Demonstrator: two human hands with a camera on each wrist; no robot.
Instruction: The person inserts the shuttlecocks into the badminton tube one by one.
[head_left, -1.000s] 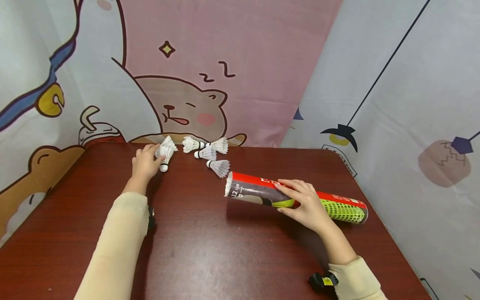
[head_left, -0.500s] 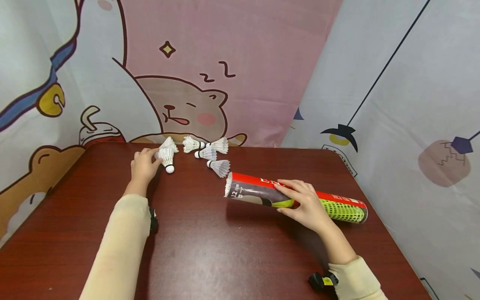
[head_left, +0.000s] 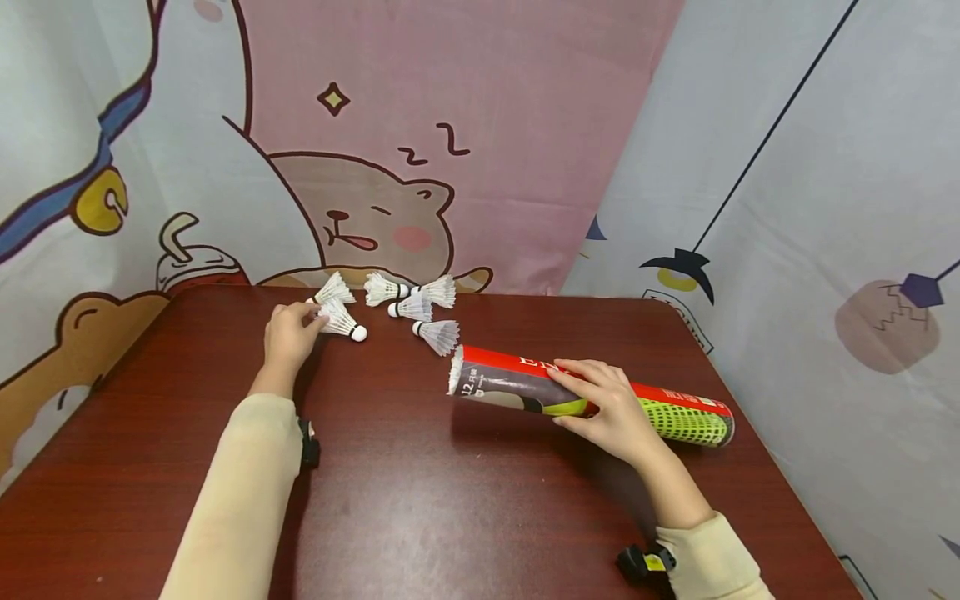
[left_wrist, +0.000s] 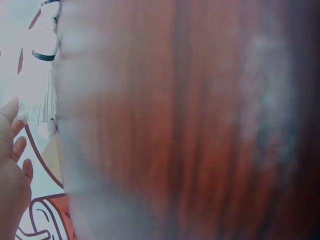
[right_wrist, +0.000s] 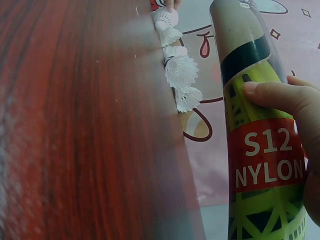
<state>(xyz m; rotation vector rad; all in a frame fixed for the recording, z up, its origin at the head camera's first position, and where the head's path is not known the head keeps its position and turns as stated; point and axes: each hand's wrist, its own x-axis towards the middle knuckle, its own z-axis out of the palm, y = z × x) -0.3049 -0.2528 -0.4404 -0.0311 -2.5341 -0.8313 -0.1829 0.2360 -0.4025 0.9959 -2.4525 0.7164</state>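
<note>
My left hand [head_left: 291,337], at the far left of the table, pinches a white shuttlecock [head_left: 341,320] by its feathered skirt; its cork points right toward the middle. Just behind it lies another shuttlecock [head_left: 335,288]. In the left wrist view, the fingers [left_wrist: 20,145] are at the left edge beside the bright skirt [left_wrist: 37,95]. My right hand [head_left: 609,408] grips a red, grey and green shuttlecock tube [head_left: 498,379] round its middle. The tube lies slanted, its torn white end facing left. In the right wrist view, the thumb [right_wrist: 270,95] presses on the tube [right_wrist: 265,155], which reads "S12 NYLON".
Several more shuttlecocks [head_left: 423,307] are clustered at the back of the dark red-brown table [head_left: 420,500], between the left hand and the tube. Behind the table's far edge hangs a cloth [head_left: 525,167] printed with cartoon animals.
The shuttlecock in my left hand has swung round, its cork turning from facing me to facing right. The left hand has barely shifted; the right hand and tube have stayed in place.
</note>
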